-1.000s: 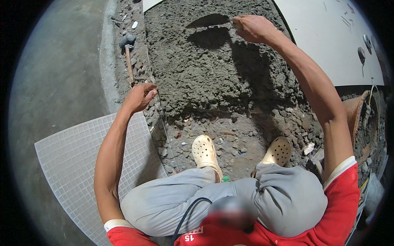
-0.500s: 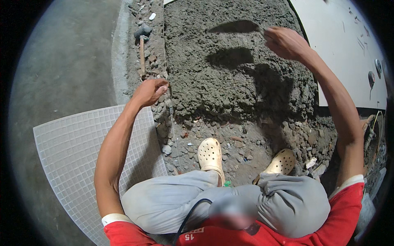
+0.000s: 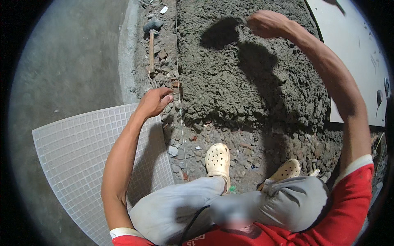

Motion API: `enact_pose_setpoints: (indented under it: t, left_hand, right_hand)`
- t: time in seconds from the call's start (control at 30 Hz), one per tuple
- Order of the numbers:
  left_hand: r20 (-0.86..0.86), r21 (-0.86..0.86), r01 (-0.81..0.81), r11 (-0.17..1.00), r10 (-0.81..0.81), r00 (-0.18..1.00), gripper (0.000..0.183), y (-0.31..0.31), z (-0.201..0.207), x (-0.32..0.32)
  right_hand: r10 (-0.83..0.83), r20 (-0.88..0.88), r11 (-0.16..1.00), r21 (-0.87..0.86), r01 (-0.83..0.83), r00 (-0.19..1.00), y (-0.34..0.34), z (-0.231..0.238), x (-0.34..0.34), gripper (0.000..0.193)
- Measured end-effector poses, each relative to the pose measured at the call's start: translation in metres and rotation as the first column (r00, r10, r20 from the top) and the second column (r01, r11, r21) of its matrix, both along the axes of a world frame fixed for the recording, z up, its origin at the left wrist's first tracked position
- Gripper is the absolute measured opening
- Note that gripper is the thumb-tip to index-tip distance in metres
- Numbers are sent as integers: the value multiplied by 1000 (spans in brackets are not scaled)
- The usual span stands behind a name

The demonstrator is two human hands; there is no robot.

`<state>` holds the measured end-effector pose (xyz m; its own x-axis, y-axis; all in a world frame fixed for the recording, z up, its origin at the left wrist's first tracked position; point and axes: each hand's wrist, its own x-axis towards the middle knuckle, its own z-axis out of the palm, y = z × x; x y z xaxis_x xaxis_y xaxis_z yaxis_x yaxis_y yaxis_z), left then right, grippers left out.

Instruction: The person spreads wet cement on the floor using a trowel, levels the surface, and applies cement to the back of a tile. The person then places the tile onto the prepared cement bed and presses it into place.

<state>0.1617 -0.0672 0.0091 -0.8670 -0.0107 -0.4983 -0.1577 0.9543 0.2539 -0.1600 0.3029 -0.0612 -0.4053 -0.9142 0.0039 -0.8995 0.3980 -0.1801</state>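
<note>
Smoothing the coarse grey mortar (image 3: 230,82) seems the step in hand, the trowel (image 3: 225,28) reaching leftward from the right hand (image 3: 266,23) wrapped round its handle, the left hand (image 3: 155,101) half-curled beside a string (image 3: 177,61), its grip unclear; the next stroke probably calls for a level blade.

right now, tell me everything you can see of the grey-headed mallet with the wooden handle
The grey-headed mallet with the straight wooden handle lies on the strip of grey, stony rubble, its head toward the picture's top and its handle's end toward the bare left hand. The stubby head looks dull; its material is unclear. No hand touches it.
</note>
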Motion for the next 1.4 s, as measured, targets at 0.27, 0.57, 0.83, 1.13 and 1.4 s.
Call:
enact_pose_setpoints:
  t: [0.27, 0.57, 0.83, 1.13, 1.4]
  left_hand:
    - [93, 2, -12, 1000, 12, 996, 37, 1, -1, -13]
    - [-78, 92, 107, 990, -99, 992, 37, 16, -7, -22]
    - [-75, 92, 108, 990, -101, 992, 36, 23, -1, -24]
    - [-81, 81, 176, 981, -169, 982, 35, 68, 17, -35]
    - [-9, 76, 109, 991, -108, 994, 35, 55, 17, -23]
  right_hand:
    - [-127, 35, 990, 67, 124, 991, 104, 24, -6, 24]
    - [-278, 0, 960, 23, 278, 960, 90, -21, -6, 24]
    - [-20, -4, 975, 222, 20, 1000, 177, 51, 79, 16]
    - [-274, 26, 957, -85, 276, 961, 88, -8, 84, 23]
    - [-90, 39, 932, 357, 71, 995, 180, 62, 147, 21]
